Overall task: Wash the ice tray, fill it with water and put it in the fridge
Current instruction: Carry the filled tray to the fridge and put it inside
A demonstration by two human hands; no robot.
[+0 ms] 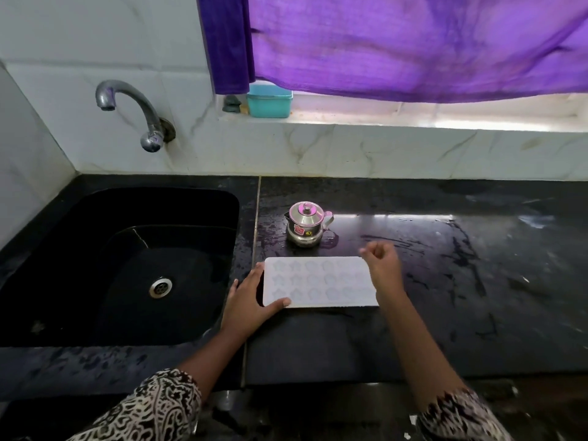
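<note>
At far left, your black sink (79,205) shows only its drain. Your left hand (251,302) lies with straight fingers along the left end of the ice tray (318,281), thumb on its near corner. The tray lies flat on the counter (477,265) just right of the sink, long axis left to right, cavities up; you cannot tell whether they hold water. Just beyond it, a lidded steel pot (307,224) hides its contents. Your right hand (381,262), over the tray's right end, is curled and blurred; any grip is unclear.
</note>
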